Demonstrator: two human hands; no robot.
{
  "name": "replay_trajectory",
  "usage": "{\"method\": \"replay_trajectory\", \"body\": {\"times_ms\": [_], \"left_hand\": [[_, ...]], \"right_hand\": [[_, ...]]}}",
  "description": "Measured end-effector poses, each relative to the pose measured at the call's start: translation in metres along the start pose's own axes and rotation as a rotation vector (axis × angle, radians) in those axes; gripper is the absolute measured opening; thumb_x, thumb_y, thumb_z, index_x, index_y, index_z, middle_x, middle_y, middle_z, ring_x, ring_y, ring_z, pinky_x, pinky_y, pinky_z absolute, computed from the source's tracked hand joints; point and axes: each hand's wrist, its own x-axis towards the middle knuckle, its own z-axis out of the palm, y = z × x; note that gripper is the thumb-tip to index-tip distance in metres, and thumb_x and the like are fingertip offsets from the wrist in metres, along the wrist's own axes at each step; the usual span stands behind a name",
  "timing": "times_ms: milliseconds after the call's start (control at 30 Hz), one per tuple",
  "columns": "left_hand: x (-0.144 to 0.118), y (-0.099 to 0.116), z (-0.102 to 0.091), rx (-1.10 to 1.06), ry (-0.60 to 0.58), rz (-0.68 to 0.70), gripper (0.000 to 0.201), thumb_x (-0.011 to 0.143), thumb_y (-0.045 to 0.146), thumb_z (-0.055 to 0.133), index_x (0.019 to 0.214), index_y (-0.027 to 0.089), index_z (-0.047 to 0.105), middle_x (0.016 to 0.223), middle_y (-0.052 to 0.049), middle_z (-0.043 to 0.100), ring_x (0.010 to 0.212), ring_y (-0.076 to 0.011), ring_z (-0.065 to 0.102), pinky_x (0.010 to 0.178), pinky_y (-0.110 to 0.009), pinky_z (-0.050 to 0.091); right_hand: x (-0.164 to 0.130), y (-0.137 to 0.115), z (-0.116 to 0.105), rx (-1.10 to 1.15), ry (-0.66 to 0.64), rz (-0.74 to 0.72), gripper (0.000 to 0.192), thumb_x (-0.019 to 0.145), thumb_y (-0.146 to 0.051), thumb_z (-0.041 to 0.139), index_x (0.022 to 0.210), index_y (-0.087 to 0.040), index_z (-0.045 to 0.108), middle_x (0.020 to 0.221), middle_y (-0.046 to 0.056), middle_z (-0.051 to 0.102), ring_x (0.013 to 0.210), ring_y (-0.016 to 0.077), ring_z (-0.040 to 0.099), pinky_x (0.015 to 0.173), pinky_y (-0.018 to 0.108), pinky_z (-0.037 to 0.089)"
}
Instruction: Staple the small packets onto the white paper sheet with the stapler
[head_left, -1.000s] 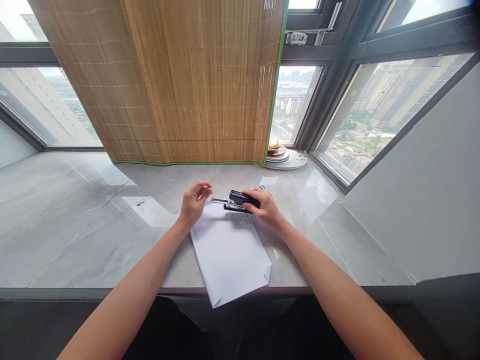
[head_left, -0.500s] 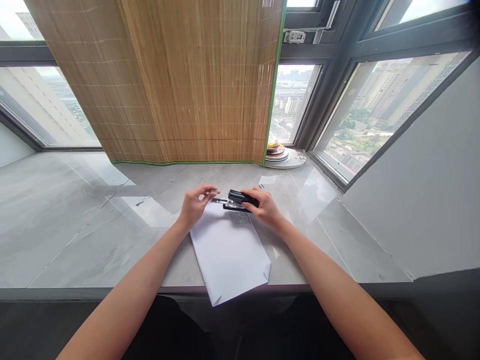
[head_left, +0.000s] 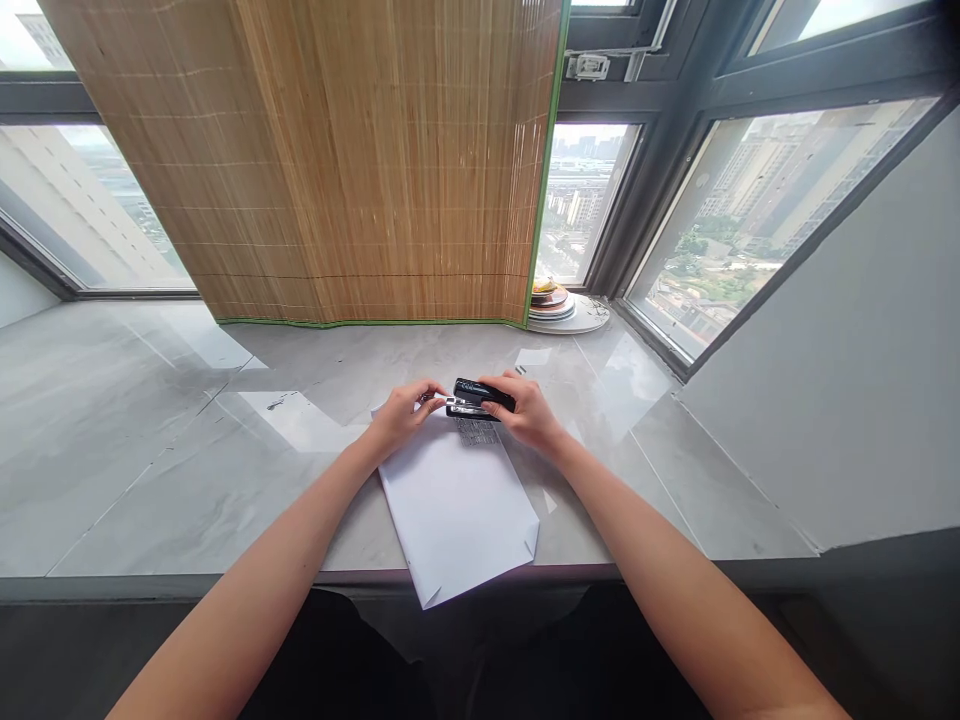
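A black stapler (head_left: 480,392) is gripped in my right hand (head_left: 529,408), with the thumb at its lower side and the fingers over the top. Its jaws are spread apart at the left end, and a metal staple tray (head_left: 456,401) shows between them. My left hand (head_left: 410,407) is closed at that end, thumb and finger pinching the tip of the tray. Anything small inside the pinch is hidden. Below both hands lies white paper (head_left: 457,510), its near corners folded and stapled. A dark printed patch (head_left: 476,431) shows on it just under the stapler.
The paper's near end overhangs the front edge of the grey marble-look sill (head_left: 187,480). A bamboo blind (head_left: 360,170) hangs behind, down to the sill. Several stacked plates (head_left: 559,308) stand at the back right corner. Two small dark strips (head_left: 520,370) lie beyond my right hand.
The metal tray that stuck out leftward has slid back into the stapler. My left hand has moved right, close against the stapler's end. My right hand keeps its hold.
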Motion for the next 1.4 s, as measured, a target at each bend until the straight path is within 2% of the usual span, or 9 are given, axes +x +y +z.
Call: {"method": "replay_trajectory", "body": {"times_ms": [167, 333, 667, 867, 1033, 1167, 1300, 1400], "left_hand": [[0.0, -0.001, 0.001, 0.001, 0.022, 0.008, 0.03, 0.099, 0.053, 0.063, 0.1, 0.027, 0.076, 0.084, -0.002, 0.075, 0.073, -0.0185, 0.063, 0.075, -0.031, 0.051], [0.0, -0.001, 0.001, -0.024, 0.041, -0.03, 0.033, 0.098, 0.055, 0.064, 0.1, 0.024, 0.077, 0.082, -0.001, 0.075, 0.068, -0.0173, 0.062, 0.068, -0.03, 0.051], [0.0, 0.004, -0.005, -0.089, -0.031, 0.009, 0.03, 0.096, 0.053, 0.07, 0.101, 0.027, 0.083, 0.101, -0.006, 0.082, 0.089, -0.0242, 0.076, 0.081, -0.037, 0.062], [-0.002, 0.002, -0.014, -0.15, 0.014, 0.092, 0.027, 0.093, 0.052, 0.075, 0.098, 0.027, 0.086, 0.102, -0.007, 0.083, 0.094, -0.0288, 0.08, 0.089, -0.043, 0.065], [-0.005, 0.01, -0.014, -0.199, -0.031, 0.151, 0.024, 0.088, 0.048, 0.082, 0.091, 0.024, 0.083, 0.094, -0.006, 0.083, 0.087, -0.0261, 0.08, 0.087, -0.039, 0.064], [-0.005, 0.017, -0.007, -0.241, -0.08, 0.192, 0.042, 0.077, 0.045, 0.093, 0.104, 0.021, 0.073, 0.1, -0.005, 0.079, 0.091, -0.0224, 0.075, 0.088, -0.037, 0.061], [-0.004, 0.016, 0.001, -0.106, -0.119, 0.216, 0.039, 0.078, 0.039, 0.092, 0.102, 0.022, 0.068, 0.097, -0.001, 0.074, 0.09, -0.0195, 0.069, 0.087, -0.035, 0.056], [-0.002, 0.01, 0.0, -0.027, -0.207, 0.248, 0.044, 0.073, 0.04, 0.096, 0.104, 0.022, 0.07, 0.099, -0.002, 0.073, 0.096, -0.0226, 0.068, 0.091, -0.037, 0.054]], "right_hand": [[0.0, 0.0, -0.001, 0.002, 0.005, -0.007, 0.028, 0.091, -0.023, 0.069, 0.118, -0.02, 0.077, 0.091, 0.006, 0.071, 0.086, 0.0227, 0.063, 0.085, 0.038, 0.051], [0.0, 0.001, -0.001, 0.013, 0.014, 0.001, 0.03, 0.091, -0.023, 0.069, 0.119, -0.021, 0.077, 0.092, 0.006, 0.071, 0.085, 0.0225, 0.063, 0.084, 0.037, 0.052], [-0.001, 0.006, -0.004, 0.035, 0.006, 0.013, 0.03, 0.089, -0.025, 0.07, 0.118, -0.021, 0.078, 0.093, 0.006, 0.072, 0.085, 0.0224, 0.064, 0.082, 0.038, 0.052], [-0.001, 0.018, -0.018, 0.119, 0.037, 0.027, 0.032, 0.088, -0.029, 0.072, 0.119, -0.02, 0.079, 0.096, 0.006, 0.074, 0.087, 0.0219, 0.065, 0.083, 0.038, 0.052], [-0.001, 0.01, -0.026, 0.197, -0.072, -0.083, 0.029, 0.093, -0.033, 0.073, 0.118, -0.021, 0.08, 0.099, 0.006, 0.078, 0.09, 0.0218, 0.062, 0.084, 0.037, 0.051], [-0.002, -0.001, -0.017, 0.24, -0.194, -0.194, 0.033, 0.096, -0.039, 0.071, 0.123, -0.022, 0.078, 0.104, 0.008, 0.08, 0.092, 0.0228, 0.062, 0.085, 0.037, 0.053], [-0.004, -0.005, -0.003, 0.202, -0.202, -0.236, 0.035, 0.097, -0.043, 0.071, 0.123, -0.021, 0.078, 0.106, 0.01, 0.08, 0.092, 0.0236, 0.064, 0.086, 0.04, 0.054], [-0.005, -0.007, 0.002, 0.174, -0.228, -0.255, 0.036, 0.097, -0.045, 0.071, 0.121, -0.02, 0.078, 0.101, 0.01, 0.08, 0.088, 0.0234, 0.063, 0.086, 0.041, 0.054]]}}
